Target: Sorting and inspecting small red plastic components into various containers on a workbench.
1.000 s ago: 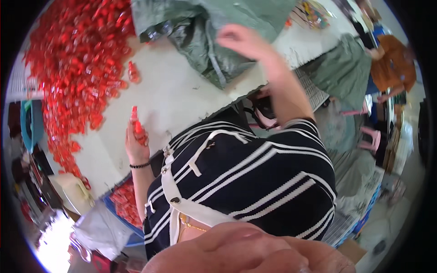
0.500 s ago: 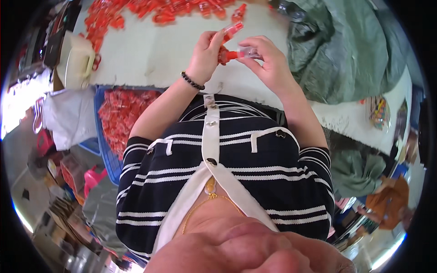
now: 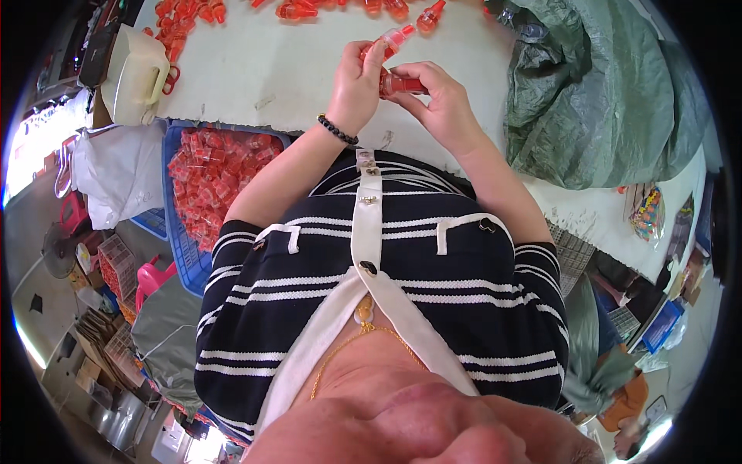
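red bottles (image 3: 403,84) in both hands (image 3: 354,94), white tabletop (image 3: 255,69) reaching to either side.

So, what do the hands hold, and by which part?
The left hand holds two red bottles, apparently by their bodies; the right hand grips the nearer bottle by its right-pointing end.

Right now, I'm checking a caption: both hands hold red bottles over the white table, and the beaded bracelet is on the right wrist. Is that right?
Not quite: the head view shows the beaded bracelet on the left wrist. Left hand and right hand do hold red bottles over the white table.
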